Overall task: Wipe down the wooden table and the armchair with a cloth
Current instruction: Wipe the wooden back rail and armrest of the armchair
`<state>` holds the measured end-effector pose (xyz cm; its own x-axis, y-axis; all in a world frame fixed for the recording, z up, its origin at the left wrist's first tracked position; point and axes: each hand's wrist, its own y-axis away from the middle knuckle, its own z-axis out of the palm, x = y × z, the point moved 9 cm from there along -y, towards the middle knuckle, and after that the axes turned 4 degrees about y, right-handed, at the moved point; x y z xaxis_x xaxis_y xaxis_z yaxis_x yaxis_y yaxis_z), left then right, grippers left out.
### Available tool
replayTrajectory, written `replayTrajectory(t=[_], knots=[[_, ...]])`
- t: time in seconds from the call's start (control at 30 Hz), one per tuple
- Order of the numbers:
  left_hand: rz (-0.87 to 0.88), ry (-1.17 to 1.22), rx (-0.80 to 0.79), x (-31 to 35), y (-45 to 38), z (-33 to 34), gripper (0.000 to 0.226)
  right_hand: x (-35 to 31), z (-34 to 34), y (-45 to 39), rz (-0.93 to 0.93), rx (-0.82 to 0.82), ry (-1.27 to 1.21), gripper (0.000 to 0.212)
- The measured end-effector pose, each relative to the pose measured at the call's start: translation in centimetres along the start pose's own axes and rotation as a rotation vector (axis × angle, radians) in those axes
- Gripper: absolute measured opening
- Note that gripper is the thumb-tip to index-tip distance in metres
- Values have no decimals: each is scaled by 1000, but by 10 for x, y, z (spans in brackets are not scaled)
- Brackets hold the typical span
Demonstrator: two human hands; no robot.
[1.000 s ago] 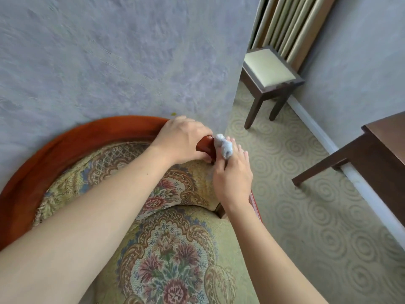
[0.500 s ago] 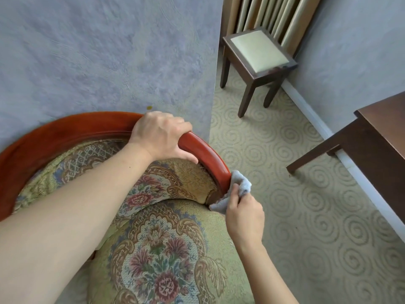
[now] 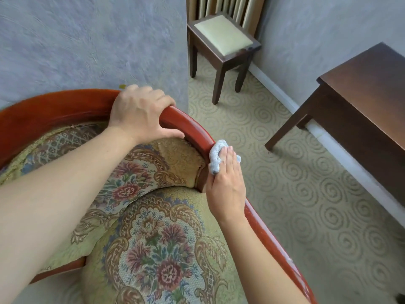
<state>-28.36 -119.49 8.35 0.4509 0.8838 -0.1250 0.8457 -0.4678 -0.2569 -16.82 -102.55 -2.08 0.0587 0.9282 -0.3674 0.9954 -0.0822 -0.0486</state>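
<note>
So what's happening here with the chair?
A person is wiping an armchair. The left hand grips the curved red wooden rail at the top of the back to steady it. The right hand presses a small pale cloth against the same rail, where it bends down toward the arm. A dark wooden table stands to the right, with nobody touching it, and a small stool sits by the far wall.

Armchair rail showing glossy red-brown lacquered wood, its seat carrying woven floral tapestry cloth, rag against the rail looking nubby pale-blue terry, table beyond the armchair gleaming in smooth dark wood
</note>
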Motion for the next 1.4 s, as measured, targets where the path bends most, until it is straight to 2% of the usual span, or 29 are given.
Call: replayTrajectory(t=[0.1,0.23,0.33,0.47,0.6,0.73,0.83,0.93,1.03,1.2,1.3,1.4], knots=[[45,28,31,9,3,1,78,34,5,37,103,-13,35,57],[133,47,-16,47,5,16,82,64,4,74,174,-53,122,56],[223,44,-105,81,2,30,83,92,-1,94,271,-117,238,54],[410,-39,-255,131,0,54,86,111,-16,110,441,-47,221,52],[481,-68,-251,143,-2,64,85,69,-6,93,402,55,179,58],[498,-36,-173,142,-2,65,68,21,6,49,304,161,7,62],[499,-32,-148,142,-3,66,58,17,12,36,194,124,65,62],[479,-59,-206,142,-3,69,77,39,14,65,126,7,226,64],[445,-69,-239,142,-4,69,85,64,5,110,165,-47,336,66],[414,-64,-230,142,-3,66,86,83,-19,157,289,11,332,60],[413,-60,-220,143,-2,67,86,75,-15,143,373,-4,278,61],[421,-65,-215,144,-2,67,84,42,4,101,291,-21,162,68]])
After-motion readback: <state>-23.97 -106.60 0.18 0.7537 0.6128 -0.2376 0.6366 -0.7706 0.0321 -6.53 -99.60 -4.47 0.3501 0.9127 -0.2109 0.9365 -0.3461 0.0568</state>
